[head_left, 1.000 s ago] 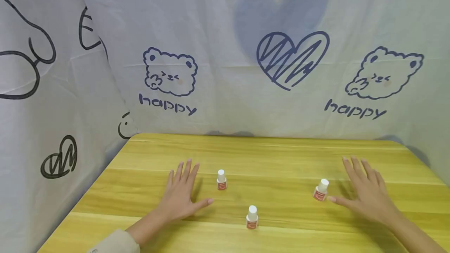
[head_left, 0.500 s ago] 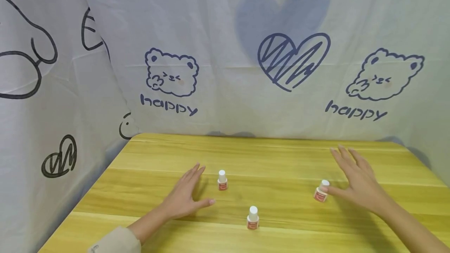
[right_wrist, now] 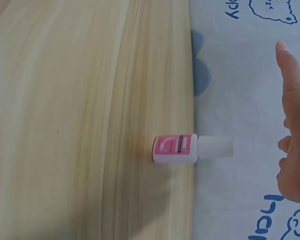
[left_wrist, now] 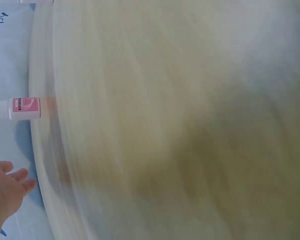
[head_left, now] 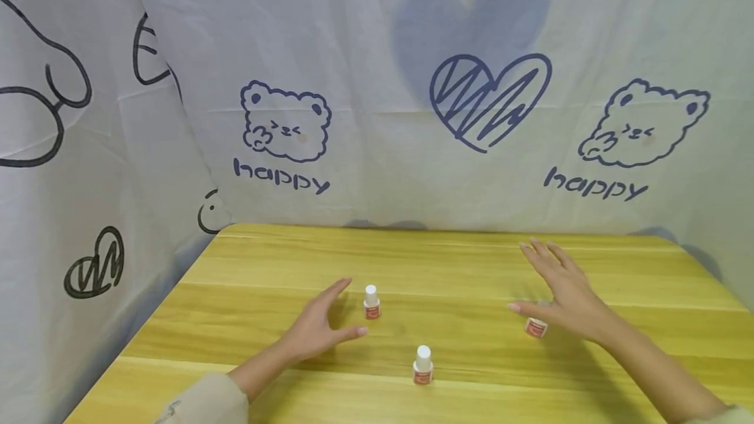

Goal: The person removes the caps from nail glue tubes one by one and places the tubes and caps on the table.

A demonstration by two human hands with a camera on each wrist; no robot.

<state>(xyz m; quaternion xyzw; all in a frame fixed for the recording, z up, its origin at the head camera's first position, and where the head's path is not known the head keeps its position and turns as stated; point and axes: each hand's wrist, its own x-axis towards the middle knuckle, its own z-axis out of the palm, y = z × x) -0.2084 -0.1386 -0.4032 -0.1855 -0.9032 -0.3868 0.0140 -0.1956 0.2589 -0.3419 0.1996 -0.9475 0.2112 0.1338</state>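
Three small white bottles with white caps and pink-red labels stand upright on the wooden table. My left hand [head_left: 316, 326], fingers extended and thumb spread, is just left of the back-left bottle [head_left: 371, 303] and holds nothing. Above the right bottle [head_left: 535, 328] reaches my right hand [head_left: 574, 303], its thumb crossing in front of the cap and hiding most of it in the head view. That bottle [right_wrist: 175, 149] shows whole in the right wrist view, apart from the fingers. Between the hands, nearer the front, is the third bottle [head_left: 422, 366].
The yellow wood-grain table [head_left: 283, 254] has a far edge close to a hanging white cloth [head_left: 377, 169]. Bears, hearts and the word "happy" are printed on it. Another cloth [head_left: 35, 214] hangs along the left side.
My right hand has moved left, from beside the right bottle to over it. The left hand has turned and shifted slightly right toward the back-left bottle. The bottles have stayed in place.
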